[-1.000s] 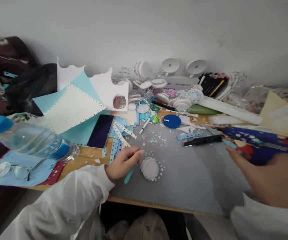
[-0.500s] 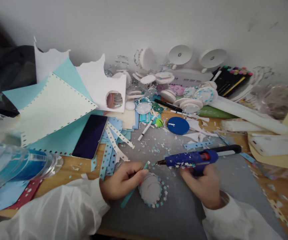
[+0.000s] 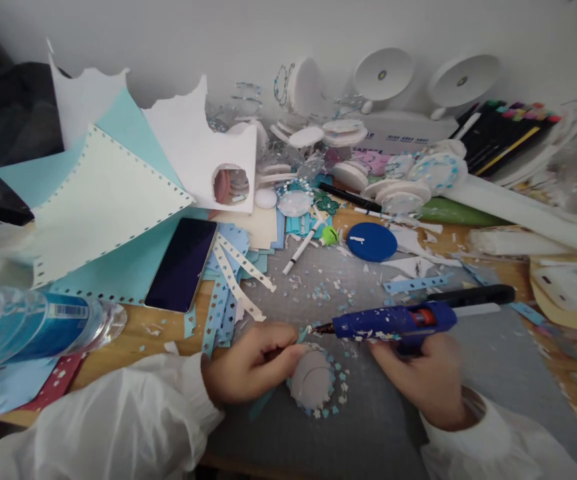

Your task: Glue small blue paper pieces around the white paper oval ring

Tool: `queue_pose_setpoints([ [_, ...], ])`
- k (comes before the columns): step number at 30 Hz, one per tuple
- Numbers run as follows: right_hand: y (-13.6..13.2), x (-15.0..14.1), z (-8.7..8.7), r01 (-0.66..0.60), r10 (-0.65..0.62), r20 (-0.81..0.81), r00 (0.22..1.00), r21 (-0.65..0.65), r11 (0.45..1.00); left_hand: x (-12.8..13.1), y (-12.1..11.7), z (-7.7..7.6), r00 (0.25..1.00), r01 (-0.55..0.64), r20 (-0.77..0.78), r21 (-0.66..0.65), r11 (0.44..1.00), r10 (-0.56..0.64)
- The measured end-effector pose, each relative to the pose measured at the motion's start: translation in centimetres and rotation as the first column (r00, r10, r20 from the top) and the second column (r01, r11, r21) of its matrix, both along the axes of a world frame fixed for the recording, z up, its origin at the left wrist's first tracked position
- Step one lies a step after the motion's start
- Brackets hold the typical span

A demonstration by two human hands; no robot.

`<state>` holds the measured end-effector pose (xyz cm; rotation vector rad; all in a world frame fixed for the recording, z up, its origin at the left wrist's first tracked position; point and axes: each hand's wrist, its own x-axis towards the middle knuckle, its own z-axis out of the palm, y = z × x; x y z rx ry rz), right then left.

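Note:
My left hand [image 3: 255,363] is closed in a pinch on a thin teal strip [image 3: 262,403], whose upper end sticks out past the fingertips. My right hand [image 3: 425,380] wraps around the grip of a blue glue gun [image 3: 378,323] speckled with paper bits. Its dark nozzle points left and meets, or nearly meets, the strip's upper end. Just right of my left fingertips is a round whitish disc [image 3: 313,380], edged with small blue and white stars. A loose curve of star pieces [image 3: 344,387] hangs off its right side. Whether my left fingers touch the disc, I cannot tell.
Behind my hands, paper scraps dot the grey mat [image 3: 368,427]. Star-punched strips [image 3: 221,310], a phone [image 3: 182,265] and punched paper sheets [image 3: 108,207] lie left, near a bottle [image 3: 68,327]. A blue disc [image 3: 372,241] and a white marker [image 3: 302,248] sit farther back.
The glue gun's nozzle has come closer to the strip's upper end. My left hand still pinches the strip. The whole view has shifted slightly.

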<state>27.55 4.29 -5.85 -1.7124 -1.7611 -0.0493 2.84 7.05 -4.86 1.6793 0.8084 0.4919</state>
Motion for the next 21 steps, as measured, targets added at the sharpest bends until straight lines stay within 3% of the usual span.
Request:
queue_pose_setpoints([
  [4, 0.21, -0.25, 0.33, 0.030, -0.029, -0.018, 0.999, 0.018, 0.999, 0.06, 0.02, 0.09, 1.000, -0.003, -0.005, 0.000, 1.000, 0.003],
  [9, 0.22, -0.10, 0.27, 0.050, -0.052, -0.040, 0.998, -0.050, 0.998, 0.18, 0.16, 0.20, 1.000, 0.000, 0.009, 0.009, 1.000, 0.000],
  [15, 0.23, 0.05, 0.30, -0.005, 0.003, -0.058, 0.998, -0.040, 0.999, 0.26, 0.21, 0.41, 1.000, 0.003, 0.006, -0.011, 1.000, -0.003],
  [21, 0.07, 0.35, -0.23, 0.014, -0.014, 0.006, 1.000, -0.028, 0.999, 0.22, 0.22, 0.23, 1.000, 0.010, -0.008, -0.002, 1.000, -0.010],
])
